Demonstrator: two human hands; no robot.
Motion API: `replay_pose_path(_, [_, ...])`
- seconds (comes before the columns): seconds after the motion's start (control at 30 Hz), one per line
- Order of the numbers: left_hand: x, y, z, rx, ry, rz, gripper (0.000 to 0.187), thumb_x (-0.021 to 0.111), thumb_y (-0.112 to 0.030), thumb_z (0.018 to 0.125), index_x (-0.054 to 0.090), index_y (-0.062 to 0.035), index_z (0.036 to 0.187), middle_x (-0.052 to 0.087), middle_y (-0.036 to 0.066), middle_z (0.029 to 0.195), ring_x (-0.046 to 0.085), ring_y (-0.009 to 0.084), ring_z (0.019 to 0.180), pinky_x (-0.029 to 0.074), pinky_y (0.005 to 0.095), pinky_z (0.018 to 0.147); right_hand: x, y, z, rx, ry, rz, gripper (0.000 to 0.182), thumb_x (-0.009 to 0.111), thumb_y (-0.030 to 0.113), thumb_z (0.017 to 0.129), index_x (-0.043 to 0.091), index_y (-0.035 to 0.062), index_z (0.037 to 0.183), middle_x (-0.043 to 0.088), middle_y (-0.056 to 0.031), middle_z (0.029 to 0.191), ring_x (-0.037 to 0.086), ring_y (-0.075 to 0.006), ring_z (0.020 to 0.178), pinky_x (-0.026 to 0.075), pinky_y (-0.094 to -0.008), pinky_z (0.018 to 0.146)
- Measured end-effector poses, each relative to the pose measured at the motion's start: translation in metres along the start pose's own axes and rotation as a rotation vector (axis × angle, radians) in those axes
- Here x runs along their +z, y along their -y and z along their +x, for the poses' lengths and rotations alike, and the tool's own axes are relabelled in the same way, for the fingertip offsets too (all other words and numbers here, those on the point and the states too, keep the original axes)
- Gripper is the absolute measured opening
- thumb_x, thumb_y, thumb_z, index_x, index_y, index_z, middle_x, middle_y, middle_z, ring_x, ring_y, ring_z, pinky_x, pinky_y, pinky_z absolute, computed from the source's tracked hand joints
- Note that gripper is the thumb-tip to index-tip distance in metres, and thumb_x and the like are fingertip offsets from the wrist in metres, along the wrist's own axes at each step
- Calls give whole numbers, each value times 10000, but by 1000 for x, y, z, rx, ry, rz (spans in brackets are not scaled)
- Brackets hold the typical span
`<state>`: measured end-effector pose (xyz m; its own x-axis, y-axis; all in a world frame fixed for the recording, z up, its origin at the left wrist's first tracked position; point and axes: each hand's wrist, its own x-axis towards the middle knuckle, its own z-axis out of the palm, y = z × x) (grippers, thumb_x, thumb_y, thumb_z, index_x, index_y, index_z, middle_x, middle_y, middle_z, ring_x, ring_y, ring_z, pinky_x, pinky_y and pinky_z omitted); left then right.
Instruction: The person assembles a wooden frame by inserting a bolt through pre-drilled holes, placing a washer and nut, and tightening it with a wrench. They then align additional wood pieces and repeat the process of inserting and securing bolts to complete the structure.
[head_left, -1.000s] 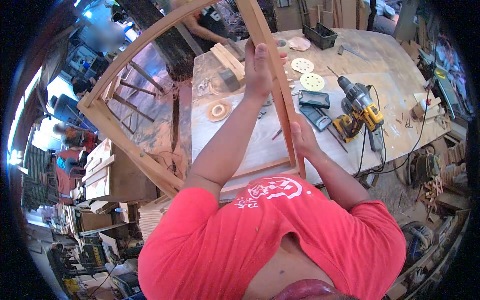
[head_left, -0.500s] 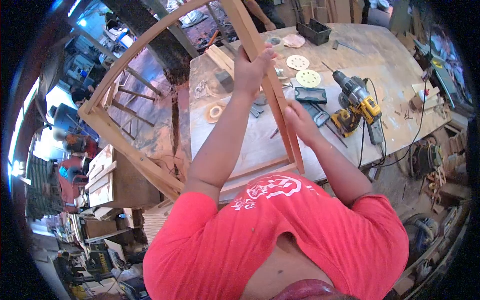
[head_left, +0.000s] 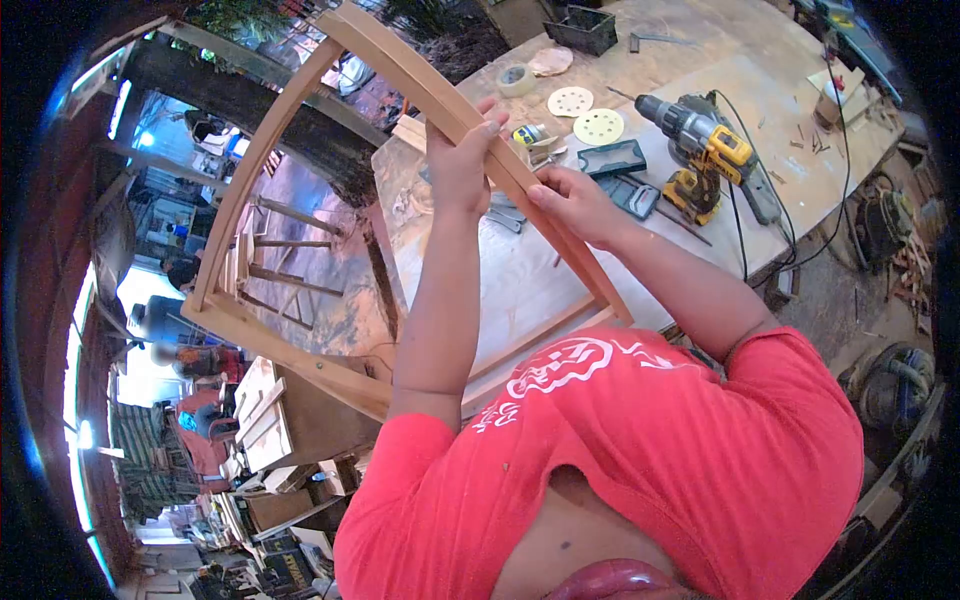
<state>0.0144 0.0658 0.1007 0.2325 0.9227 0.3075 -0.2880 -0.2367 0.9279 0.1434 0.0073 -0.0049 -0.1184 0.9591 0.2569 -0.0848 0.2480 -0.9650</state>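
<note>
A wooden frame (head_left: pixel 425 90) with straight rails and a curved side piece is held up at a tilt in front of my chest; it looks like part of a chair. My left hand (head_left: pixel 460 165) wraps round its long upper rail from the left, fingertips showing past the far edge. Lower on the same rail, my right hand (head_left: pixel 575 203) grips from the right with the thumb on top; some of its fingers are hidden. The frame's lower corner comes close to my red shirt.
On the workbench (head_left: pixel 720 110) lie a yellow-and-black drill (head_left: pixel 705 145), sanding discs (head_left: pixel 599 127), a tape roll (head_left: pixel 515 80), a dark green case (head_left: pixel 612 158) and a black bin (head_left: pixel 580 30). A cord hangs past the bench edge. Another person (head_left: pixel 205 360) is at far left.
The frame's upper end has swung left as my view turned. My right hand has moved up the rail, closer to my left hand, which stays wrapped round it.
</note>
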Motion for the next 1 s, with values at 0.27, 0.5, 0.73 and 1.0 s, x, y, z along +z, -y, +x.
replay_pose_path(0.27, [-4,9,1,41,1,-61,555,622,0,732,347,-2,1214,557,201,1104,627,302,952,567,388,765,3,-1,-7,19,-6,97,372,557,304,906,556,-20,1089,620,-82,950,576,-130,845,466,-293,760])
replay_pose_path(0.5, [-3,12,-2,58,-17,-121,489,629,-9,727,382,-15,1148,560,145,994,630,266,870,563,388,775,-14,0,-8,-91,-54,-212,322,493,257,942,555,0,1127,607,-94,1003,598,-162,915,486,-309,817])
replay_pose_path(0.73, [-1,14,0,59,-31,-148,478,637,-10,714,405,-39,1130,552,109,964,619,215,836,547,331,734,-18,27,1,-16,-232,-105,247,521,163,933,646,-39,999,660,-89,835,606,-120,715,496,-257,622])
replay_pose_path(1.0, [-1,17,-1,74,-46,-162,498,644,-14,706,414,-31,1147,567,144,1033,614,233,928,548,345,786,4,29,-3,-152,-261,-241,230,539,152,916,586,12,1093,636,-99,895,600,-140,784,495,-285,698])
